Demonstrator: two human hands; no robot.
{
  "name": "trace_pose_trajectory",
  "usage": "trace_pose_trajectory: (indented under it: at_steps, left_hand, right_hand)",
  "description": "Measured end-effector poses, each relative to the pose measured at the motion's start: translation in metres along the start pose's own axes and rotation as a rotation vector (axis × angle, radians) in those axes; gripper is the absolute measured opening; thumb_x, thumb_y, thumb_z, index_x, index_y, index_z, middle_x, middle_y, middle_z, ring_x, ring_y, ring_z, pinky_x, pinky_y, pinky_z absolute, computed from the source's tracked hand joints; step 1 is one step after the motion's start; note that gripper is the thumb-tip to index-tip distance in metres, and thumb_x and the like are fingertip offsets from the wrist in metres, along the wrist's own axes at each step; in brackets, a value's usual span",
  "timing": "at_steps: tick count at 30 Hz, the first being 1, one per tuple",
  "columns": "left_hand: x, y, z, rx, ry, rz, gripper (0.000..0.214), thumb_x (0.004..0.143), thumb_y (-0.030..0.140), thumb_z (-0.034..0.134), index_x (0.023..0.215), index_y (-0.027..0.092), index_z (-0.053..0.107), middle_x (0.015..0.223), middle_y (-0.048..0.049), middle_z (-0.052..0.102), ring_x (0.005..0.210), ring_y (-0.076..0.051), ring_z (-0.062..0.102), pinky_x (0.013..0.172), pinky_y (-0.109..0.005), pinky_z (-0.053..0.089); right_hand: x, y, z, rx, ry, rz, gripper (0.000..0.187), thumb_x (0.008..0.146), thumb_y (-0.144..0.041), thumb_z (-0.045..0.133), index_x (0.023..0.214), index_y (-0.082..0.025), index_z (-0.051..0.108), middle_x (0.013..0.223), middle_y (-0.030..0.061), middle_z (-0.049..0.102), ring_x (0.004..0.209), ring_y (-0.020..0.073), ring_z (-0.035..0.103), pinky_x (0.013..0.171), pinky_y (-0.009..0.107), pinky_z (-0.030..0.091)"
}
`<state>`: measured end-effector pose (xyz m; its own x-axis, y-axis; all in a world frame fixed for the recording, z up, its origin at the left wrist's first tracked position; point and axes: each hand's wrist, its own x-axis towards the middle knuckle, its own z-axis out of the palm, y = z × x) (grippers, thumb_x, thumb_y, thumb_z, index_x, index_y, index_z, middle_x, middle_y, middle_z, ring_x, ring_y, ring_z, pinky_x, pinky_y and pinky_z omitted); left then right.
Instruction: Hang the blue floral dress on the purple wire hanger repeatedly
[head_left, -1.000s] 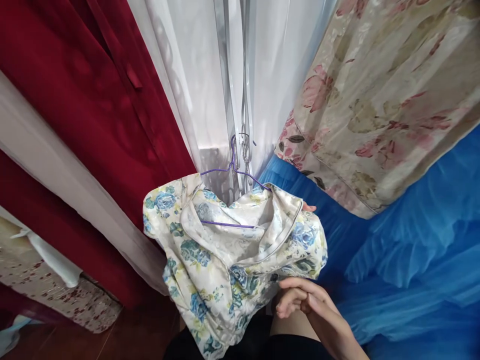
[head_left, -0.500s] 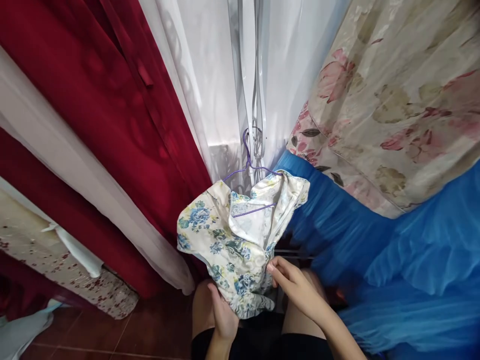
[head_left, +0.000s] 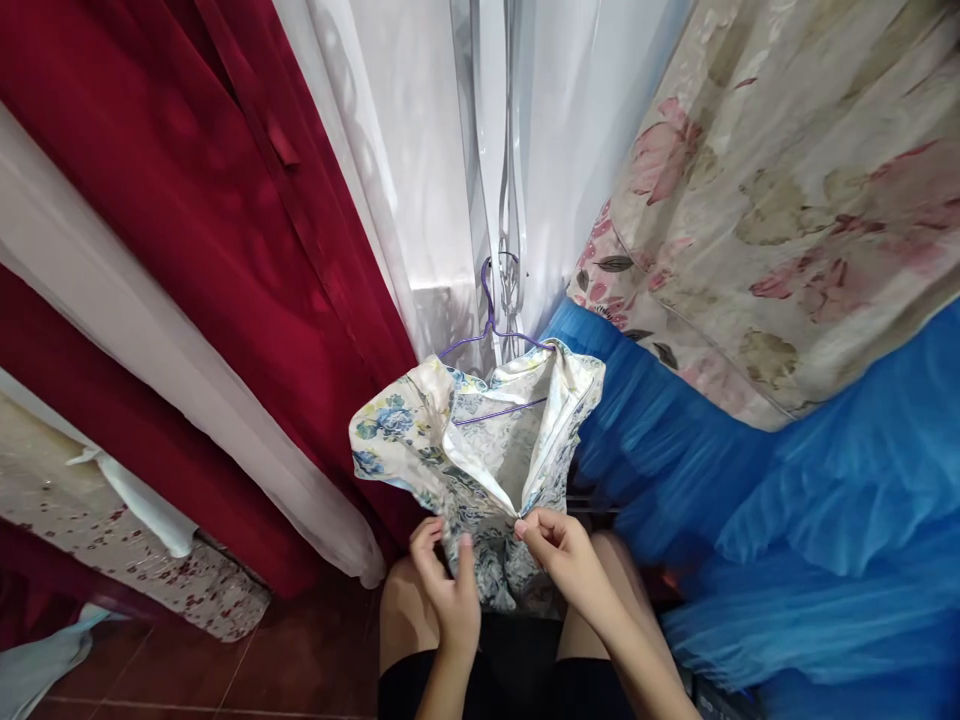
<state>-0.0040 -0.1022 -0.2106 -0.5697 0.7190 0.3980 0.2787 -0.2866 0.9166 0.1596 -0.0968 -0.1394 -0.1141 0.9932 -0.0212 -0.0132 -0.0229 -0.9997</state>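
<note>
A cream blouse (head_left: 401, 425) with blue flowers and short sleeves hangs in front of me on a purple wire hanger (head_left: 487, 310). Its neck is open in a deep V, with the hanger's bar showing inside. At the bottom of the V, my right hand (head_left: 562, 560) pinches the front edge between thumb and fingers. Beside the lower left of the blouse is my left hand (head_left: 452, 585), thumb and fingers apart, close to the cloth. Whether it touches the fabric I cannot tell. The lower part of the blouse falls in folds above my lap.
White straps (head_left: 491, 130) hang behind the hanger, against pale sheer fabric. Long red cloth (head_left: 225, 200) hangs at the left. At the right hang a beige floral cloth (head_left: 817, 220) and ruffled blue fabric (head_left: 817, 490). Dark red floor tiles (head_left: 300, 640) show below.
My left hand has left the bottom hem and moved up, its fingers now apart. My right hand has shifted slightly left, still pinching the front. The V opening is spread wider.
</note>
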Motion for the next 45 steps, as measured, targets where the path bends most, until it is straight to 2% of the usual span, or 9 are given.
trace_pose_trajectory:
  at_steps: [4, 10, 19, 25, 30, 32, 36, 41, 45]
  left_hand:
    - [-0.013, 0.018, 0.023, 0.008, -0.469, 0.106, 0.017, 0.094, 0.029, 0.062, 0.108, 0.02, 0.063, 0.105, -0.0081, 0.068, 0.101, -0.022, 0.066, 0.092, -0.034, 0.052]
    - [-0.006, 0.034, 0.028, 0.014, -0.642, 0.1, 0.012, 0.1, 0.025, 0.05, 0.103, 0.02, 0.061, 0.094, -0.0064, 0.068, 0.089, -0.02, 0.066, 0.083, -0.03, 0.051]
    - [0.001, 0.029, 0.008, 0.165, -0.812, 0.211, 0.008, 0.098, 0.021, 0.05, 0.093, 0.021, 0.057, 0.086, -0.0046, 0.065, 0.081, -0.019, 0.064, 0.076, -0.028, 0.05]
    - [0.021, 0.034, 0.014, 0.092, -0.727, 0.259, 0.006, 0.097, 0.02, 0.055, 0.097, 0.021, 0.061, 0.092, -0.0043, 0.068, 0.088, -0.018, 0.066, 0.081, -0.029, 0.051]
    - [0.096, 0.109, 0.043, -0.066, -0.423, 0.492, 0.03, 0.1, 0.021, 0.054, 0.13, 0.023, 0.058, 0.1, -0.0051, 0.068, 0.092, -0.017, 0.065, 0.087, -0.031, 0.052]
    - [0.124, 0.141, 0.054, -0.055, -0.463, 0.544, 0.03, 0.101, 0.022, 0.052, 0.131, 0.023, 0.058, 0.097, -0.0044, 0.068, 0.088, -0.016, 0.065, 0.084, -0.03, 0.052]
    - [0.146, 0.178, 0.069, 0.047, -0.601, 0.626, 0.012, 0.101, 0.025, 0.054, 0.102, 0.02, 0.065, 0.091, -0.0033, 0.069, 0.083, -0.016, 0.066, 0.078, -0.028, 0.051]
    - [0.161, 0.182, 0.059, -0.052, -0.32, 0.633, 0.014, 0.101, 0.028, 0.054, 0.1, 0.018, 0.064, 0.091, -0.0027, 0.068, 0.084, -0.014, 0.064, 0.079, -0.026, 0.05]
    - [0.215, 0.153, 0.037, -0.283, 0.005, 0.352, 0.016, 0.098, 0.03, 0.059, 0.095, 0.015, 0.065, 0.081, 0.0, 0.062, 0.076, -0.011, 0.06, 0.074, -0.021, 0.047]
  right_hand:
    - [-0.004, -0.006, 0.004, -0.033, -0.045, -0.013, 0.042, 0.091, -0.048, 0.062, 0.063, -0.018, 0.055, 0.056, -0.0026, 0.048, 0.053, 0.0117, 0.04, 0.052, 0.025, 0.029]
    - [0.016, -0.033, -0.005, 0.167, 0.014, 0.056, 0.039, 0.082, -0.049, 0.072, 0.062, -0.016, 0.065, 0.043, -0.0058, 0.042, 0.042, 0.0076, 0.028, 0.047, 0.025, 0.019]
    - [0.1, -0.149, -0.006, 0.411, 0.037, -0.142, 0.029, 0.072, -0.04, 0.077, 0.062, -0.014, 0.07, 0.039, -0.0076, 0.037, 0.04, 0.0062, 0.021, 0.046, 0.028, 0.01]
    - [0.089, -0.149, 0.001, 0.338, 0.064, -0.216, 0.025, 0.079, -0.038, 0.071, 0.073, -0.014, 0.074, 0.043, -0.0066, 0.042, 0.043, 0.0075, 0.027, 0.047, 0.027, 0.015]
    - [0.071, -0.142, -0.003, 0.207, 0.067, -0.266, 0.022, 0.084, -0.035, 0.066, 0.073, -0.016, 0.071, 0.045, -0.0058, 0.047, 0.044, 0.0084, 0.033, 0.047, 0.026, 0.021]
    - [0.068, -0.145, -0.005, 0.144, 0.069, -0.295, 0.021, 0.084, -0.034, 0.065, 0.073, -0.016, 0.07, 0.046, -0.0056, 0.048, 0.045, 0.009, 0.035, 0.048, 0.026, 0.023]
    - [0.073, -0.14, -0.007, 0.034, 0.137, -0.35, 0.022, 0.082, -0.035, 0.063, 0.069, -0.017, 0.065, 0.048, -0.0053, 0.047, 0.046, 0.0102, 0.038, 0.049, 0.026, 0.027]
    - [0.086, -0.103, -0.002, -0.217, 0.182, -0.299, 0.023, 0.079, -0.033, 0.061, 0.061, -0.019, 0.059, 0.049, -0.0039, 0.046, 0.047, 0.0111, 0.037, 0.048, 0.026, 0.025]
    - [0.08, -0.082, 0.001, -0.247, 0.107, -0.263, 0.025, 0.077, -0.029, 0.059, 0.054, -0.02, 0.054, 0.048, -0.0045, 0.042, 0.047, 0.0102, 0.035, 0.048, 0.025, 0.025]
